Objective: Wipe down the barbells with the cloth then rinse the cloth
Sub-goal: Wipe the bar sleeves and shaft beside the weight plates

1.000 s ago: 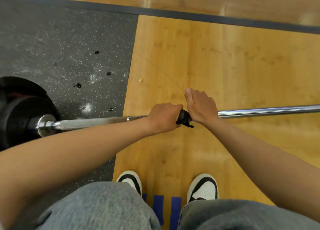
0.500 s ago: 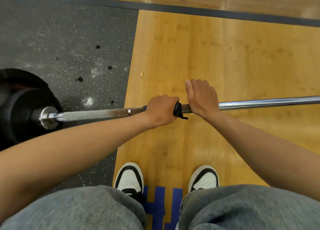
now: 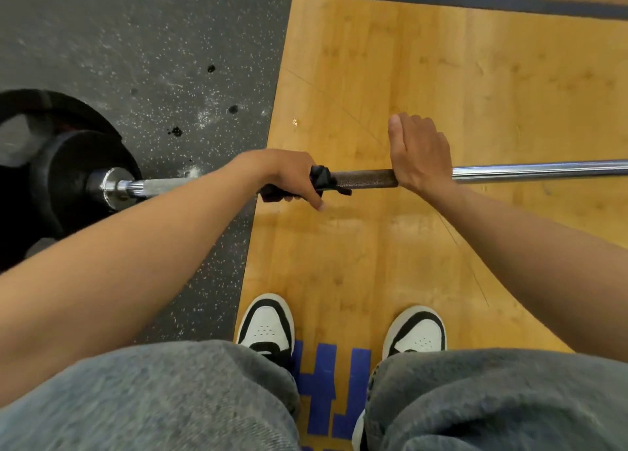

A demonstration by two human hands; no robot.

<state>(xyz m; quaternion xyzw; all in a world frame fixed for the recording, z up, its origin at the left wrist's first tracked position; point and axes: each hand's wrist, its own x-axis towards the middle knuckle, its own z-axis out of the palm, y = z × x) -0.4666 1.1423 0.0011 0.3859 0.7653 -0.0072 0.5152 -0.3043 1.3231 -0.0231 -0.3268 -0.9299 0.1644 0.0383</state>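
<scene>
Left hand (image 3: 289,178) grips the cloth (image 3: 321,178) around the barbell (image 3: 363,178); right hand (image 3: 419,154) grips bare shaft. Wiping appears underway. Rinsing remains.

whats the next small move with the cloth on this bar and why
Probably slide the left hand, which grips the black cloth round the barbell, further left toward the plates. The right hand steadies the bar, and the knurled stretch between the cloth and the collar appears not yet covered.
</scene>
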